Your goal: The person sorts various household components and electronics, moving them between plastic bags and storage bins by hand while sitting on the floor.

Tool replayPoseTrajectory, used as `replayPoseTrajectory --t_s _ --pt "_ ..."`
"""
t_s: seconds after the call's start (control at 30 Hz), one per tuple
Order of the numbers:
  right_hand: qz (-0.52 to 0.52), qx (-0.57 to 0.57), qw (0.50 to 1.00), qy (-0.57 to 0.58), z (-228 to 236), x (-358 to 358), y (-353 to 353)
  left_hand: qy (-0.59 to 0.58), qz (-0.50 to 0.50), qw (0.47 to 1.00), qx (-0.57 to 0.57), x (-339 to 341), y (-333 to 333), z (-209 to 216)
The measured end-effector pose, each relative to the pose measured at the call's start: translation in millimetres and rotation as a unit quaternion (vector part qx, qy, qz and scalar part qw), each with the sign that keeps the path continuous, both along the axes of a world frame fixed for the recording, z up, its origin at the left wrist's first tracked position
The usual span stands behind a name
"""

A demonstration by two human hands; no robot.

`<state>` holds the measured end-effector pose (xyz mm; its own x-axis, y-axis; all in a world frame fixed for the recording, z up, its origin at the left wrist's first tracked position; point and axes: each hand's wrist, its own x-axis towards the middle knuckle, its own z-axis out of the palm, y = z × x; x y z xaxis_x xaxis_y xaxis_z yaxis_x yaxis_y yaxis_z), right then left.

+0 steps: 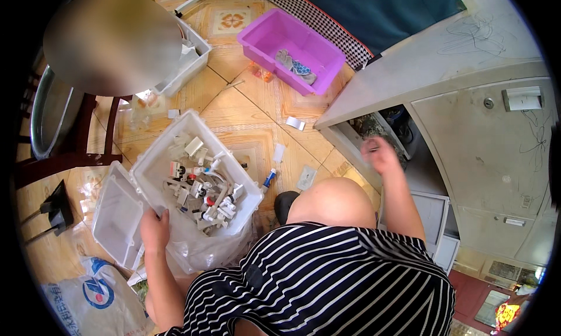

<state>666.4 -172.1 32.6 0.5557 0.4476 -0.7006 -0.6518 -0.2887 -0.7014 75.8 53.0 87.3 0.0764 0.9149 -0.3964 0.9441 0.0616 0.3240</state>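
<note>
My left hand (pixel 155 228) is closed on the near rim of a translucent white plastic box (pixel 135 171). A jumble of small white plastic fittings (pixel 201 190), some with red, blue or black parts, lies inside that box. Its lid (pixel 115 216) hangs down at the left side. My right hand (pixel 381 155) is raised at the opening of a grey metal cabinet (pixel 432 111), fingers curled in. Whatever those fingers may hold is too small to make out. Dark items (pixel 397 123) sit in the cabinet's open compartment behind it.
Farther off stands a purple tub (pixel 257 38) with gloves (pixel 297 67) in it. Another white box (pixel 201 52) is at the back left, beside a wooden chair (pixel 70 160). A blue-and-white tube (pixel 269 177) and paper scraps (pixel 295 123) lie on the tiles. A white bag (pixel 96 304) slumps at lower left.
</note>
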Motion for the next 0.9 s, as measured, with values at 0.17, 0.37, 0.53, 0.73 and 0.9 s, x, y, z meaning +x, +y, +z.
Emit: replayPoseTrajectory --t_s 0.17,0.37,0.53,0.73,0.9 --pt "-0.341 0.003 0.914 -0.22 14.0 155.3 -45.0 0.024 -0.022 0.999 0.013 -8.6 -0.4 -10.4" --pt "-0.251 -0.254 0.83 -0.428 26.1 212.7 -69.8 0.04 -0.008 0.999 0.012 -13.5 -3.7 -15.4" --pt "0.065 -0.231 0.901 -0.36 -36.1 145.0 -28.0 0.006 0.01 1.0 -0.001 -12.4 -2.4 -19.4" --pt "0.691 -0.046 0.701 -0.174 30.3 -121.0 145.8 0.015 0.022 1.0 -0.009 -21.7 -9.6 -9.0" --pt "0.806 -0.022 0.562 -0.183 -16.6 -169.2 225.7 0.014 0.029 0.999 -0.018 -5.1 1.6 -5.8"
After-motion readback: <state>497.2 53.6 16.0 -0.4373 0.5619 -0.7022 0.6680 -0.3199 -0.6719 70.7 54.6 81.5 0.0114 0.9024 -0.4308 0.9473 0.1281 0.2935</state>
